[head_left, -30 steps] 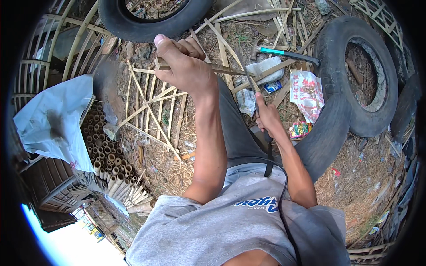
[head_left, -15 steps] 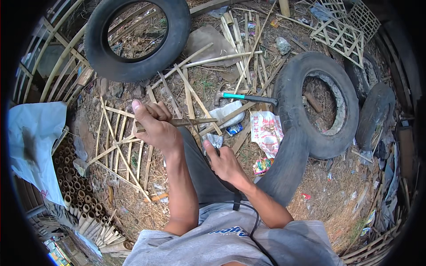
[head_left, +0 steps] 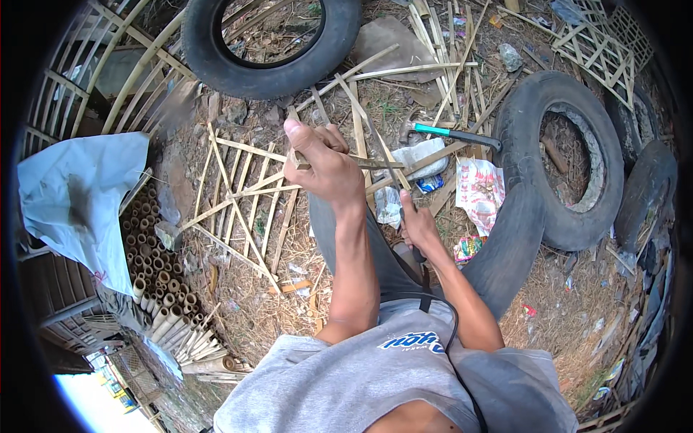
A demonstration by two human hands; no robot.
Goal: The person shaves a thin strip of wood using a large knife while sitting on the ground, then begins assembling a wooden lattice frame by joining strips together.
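My left hand [head_left: 326, 164] is closed round a short bamboo strip [head_left: 379, 163], which points to the right out of the fist. My right hand [head_left: 420, 225], lower and to the right, grips a knife [head_left: 395, 179] by its dark handle. Its long thin blade slants up and to the left, crossing the strip near its right end; whether the edge touches the strip I cannot tell. Beyond the hands lies a hammer [head_left: 455, 133] with a turquoise and black handle. Left of my left forearm, a lattice of bamboo strips [head_left: 232, 195] rests on the ground.
Old tyres lie around me: one tyre [head_left: 202, 50] at the far left, another tyre [head_left: 523, 123] at the right. Cut bamboo tubes [head_left: 155, 263] are stacked at the left beside a pale sheet [head_left: 86, 195]. A printed bag [head_left: 479, 189] lies near my right leg.
The whole view has swung, so the scene sits farther right and higher. The knife blade crosses the strip nearer its right end than before. Both hands keep their grip.
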